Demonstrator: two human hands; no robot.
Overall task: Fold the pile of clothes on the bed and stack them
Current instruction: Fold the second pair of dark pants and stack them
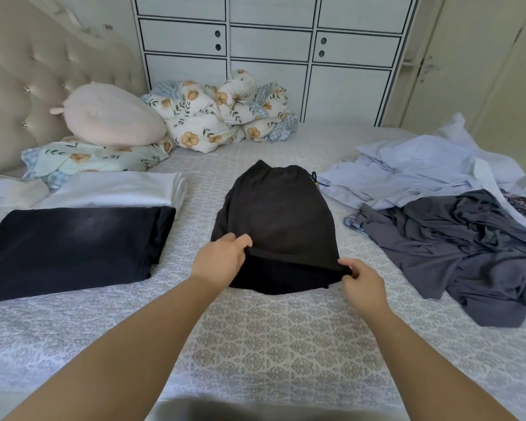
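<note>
A black garment with a drawstring waist (278,214) lies in the middle of the bed, its near part doubled over. My left hand (220,261) pinches the near left edge of the upper layer. My right hand (360,279) pinches the near right edge of the same fold. On the left lie a folded dark navy piece (73,247) and, behind it, a folded white piece (119,189). At the right sits an unfolded pile: pale blue shirts (422,171) and a crumpled dark grey garment (462,253).
The patterned bedsheet (280,344) stretches in front of me. A pink plush pillow (110,115), a floral pillow (91,158) and a bunched floral quilt (225,113) lie at the head of the bed. A padded headboard (22,86) stands left, a white wardrobe (271,50) behind.
</note>
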